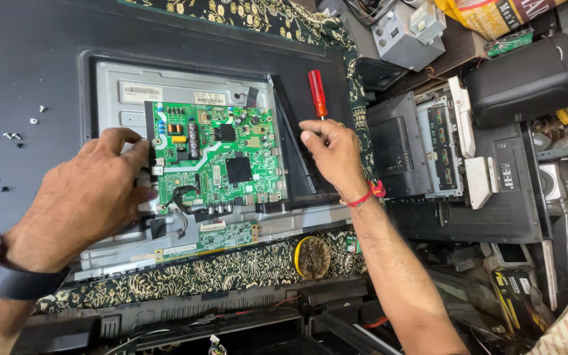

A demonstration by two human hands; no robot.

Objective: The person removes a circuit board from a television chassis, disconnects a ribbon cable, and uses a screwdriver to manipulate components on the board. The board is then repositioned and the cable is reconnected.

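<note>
A flat television lies face down with its back opened, showing a grey metal chassis (165, 82). A green circuit board (218, 154) sits in the middle of it. My left hand (90, 197) rests on the board's left edge, fingers curled against it. At the board's right side, my right hand (330, 154) is over a black plastic strip (290, 131), thumb and fingers pinched. A red-handled screwdriver (317, 92) lies just beyond my right hand on the patterned cloth; the hand does not hold it. A smaller green board (225, 235) lies below the main one.
Several loose screws (24, 128) lie on the dark back panel at left. A round tin (311, 256) sits on the patterned cloth (198, 273) near the front. Dismantled electronics (442, 144) and black casings crowd the right side.
</note>
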